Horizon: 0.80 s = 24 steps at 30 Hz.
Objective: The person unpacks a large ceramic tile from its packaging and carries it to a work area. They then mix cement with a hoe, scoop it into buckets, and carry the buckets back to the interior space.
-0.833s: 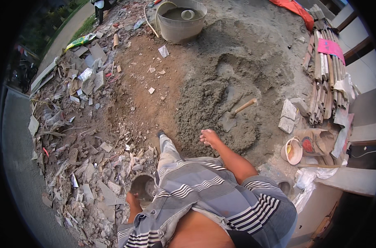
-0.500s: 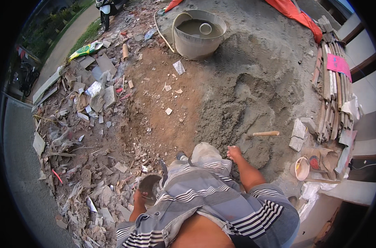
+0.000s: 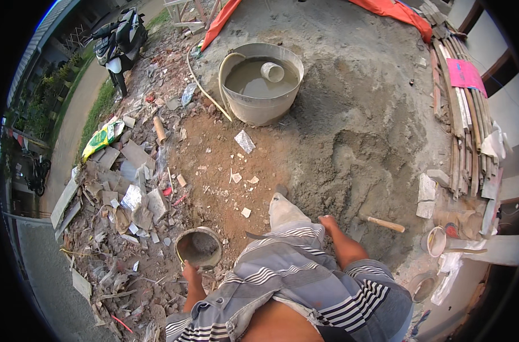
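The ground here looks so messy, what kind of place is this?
Probably an outdoor building site. There is a grey heap of mixed mortar, a big tub of murky water, and a pile of broken tile and brick rubble. The left hand holds a small bucket.

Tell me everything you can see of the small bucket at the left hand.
The small bucket is round and grey, crusted with dried cement, its material hard to tell. It stands upright and open on the rubble-strewn ground, left of the person's striped shirt. A lump of grey mortar lies inside; the rest of the interior looks brownish and mostly empty. The left hand sits at its near rim; whether its grip is closed on the rim is unclear.
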### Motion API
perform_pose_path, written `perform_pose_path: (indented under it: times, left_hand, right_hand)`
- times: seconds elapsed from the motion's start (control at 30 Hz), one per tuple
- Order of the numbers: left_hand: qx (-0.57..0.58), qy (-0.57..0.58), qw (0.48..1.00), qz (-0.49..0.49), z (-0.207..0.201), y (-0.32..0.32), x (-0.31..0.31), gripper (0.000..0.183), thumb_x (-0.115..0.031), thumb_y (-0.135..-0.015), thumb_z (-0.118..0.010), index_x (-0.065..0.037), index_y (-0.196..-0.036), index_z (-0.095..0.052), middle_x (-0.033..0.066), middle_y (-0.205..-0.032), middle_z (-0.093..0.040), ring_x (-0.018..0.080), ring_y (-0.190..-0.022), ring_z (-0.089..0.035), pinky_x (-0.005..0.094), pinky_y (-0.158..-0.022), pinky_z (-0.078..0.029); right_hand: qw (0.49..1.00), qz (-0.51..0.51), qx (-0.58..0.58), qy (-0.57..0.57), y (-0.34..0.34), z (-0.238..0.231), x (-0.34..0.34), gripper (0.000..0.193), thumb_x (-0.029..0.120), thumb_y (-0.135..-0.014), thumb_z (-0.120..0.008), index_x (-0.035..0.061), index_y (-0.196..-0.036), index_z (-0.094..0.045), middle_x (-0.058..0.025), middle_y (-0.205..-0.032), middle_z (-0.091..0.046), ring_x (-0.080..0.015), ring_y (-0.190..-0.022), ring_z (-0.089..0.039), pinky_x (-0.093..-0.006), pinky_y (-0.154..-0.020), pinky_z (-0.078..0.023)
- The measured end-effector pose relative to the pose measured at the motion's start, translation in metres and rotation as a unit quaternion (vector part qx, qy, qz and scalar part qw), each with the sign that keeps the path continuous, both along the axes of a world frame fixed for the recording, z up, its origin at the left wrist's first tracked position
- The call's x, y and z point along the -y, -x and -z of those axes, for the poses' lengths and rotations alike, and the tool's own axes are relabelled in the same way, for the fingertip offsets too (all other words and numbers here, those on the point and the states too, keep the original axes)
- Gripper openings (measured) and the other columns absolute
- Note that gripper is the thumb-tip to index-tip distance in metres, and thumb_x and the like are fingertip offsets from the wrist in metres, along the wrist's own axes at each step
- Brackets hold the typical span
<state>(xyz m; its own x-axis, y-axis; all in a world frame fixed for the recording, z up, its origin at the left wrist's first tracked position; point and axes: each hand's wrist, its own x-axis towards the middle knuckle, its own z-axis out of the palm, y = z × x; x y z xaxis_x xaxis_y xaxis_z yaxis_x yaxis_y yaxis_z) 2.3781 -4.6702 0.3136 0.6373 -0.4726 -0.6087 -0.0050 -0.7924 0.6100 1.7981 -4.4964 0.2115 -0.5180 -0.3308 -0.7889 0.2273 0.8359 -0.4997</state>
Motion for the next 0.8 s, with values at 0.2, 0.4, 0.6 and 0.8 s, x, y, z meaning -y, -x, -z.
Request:
perform_pose_path:
  times: [0.2,0.4,0.6,0.8]
  left_hand:
    - [-0.021,-0.001,1.0,0.002,-0.033,0.067,0.128,0.046,-0.046,-0.087,-0.052,0.0,-0.085,-0.054,0.0133,-0.066,-0.057,0.0261,-0.065,-0.054,0.0484,-0.062,-0.04]
    - [-0.036,-0.058,0.997,0.021,-0.034,0.128,0.208,0.044,-0.044,-0.087,-0.054,-0.001,-0.096,-0.054,0.0122,-0.065,-0.055,0.0254,-0.063,-0.055,0.0488,-0.064,-0.039]
    - [-0.086,-0.066,0.994,0.028,0.006,0.154,0.277,0.043,-0.045,-0.087,-0.054,-0.003,-0.098,-0.054,0.012,-0.065,-0.055,0.0242,-0.061,-0.053,0.0482,-0.061,-0.039]
    - [-0.142,-0.119,0.981,0.061,0.029,0.188,0.331,0.044,-0.047,-0.088,-0.052,-0.003,-0.097,-0.054,0.0138,-0.071,-0.056,0.0256,-0.062,-0.052,0.0471,-0.057,-0.041]
  right_hand:
    - [0.999,0.033,0.036,0.015,0.076,-0.051,0.134,0.029,0.027,-0.088,-0.056,0.0027,-0.102,-0.056,-0.0048,-0.077,-0.059,-0.0137,-0.061,-0.055,-0.0319,-0.051,-0.043]
    - [0.993,-0.001,-0.105,0.046,0.144,-0.08,0.275,0.033,0.027,-0.088,-0.056,0.0018,-0.109,-0.054,-0.0064,-0.087,-0.06,-0.0158,-0.069,-0.058,-0.0315,-0.06,-0.047]
    - [0.979,-0.067,-0.187,0.044,0.207,-0.078,0.386,0.038,0.026,-0.088,-0.056,0.0041,-0.118,-0.053,-0.0123,-0.105,-0.06,-0.0229,-0.084,-0.062,-0.0377,-0.078,-0.049]
    - [0.995,0.037,-0.095,0.02,0.256,-0.092,0.484,0.041,0.028,-0.083,-0.061,0.0019,-0.114,-0.054,-0.0116,-0.104,-0.061,-0.0231,-0.085,-0.062,-0.0353,-0.075,-0.05]
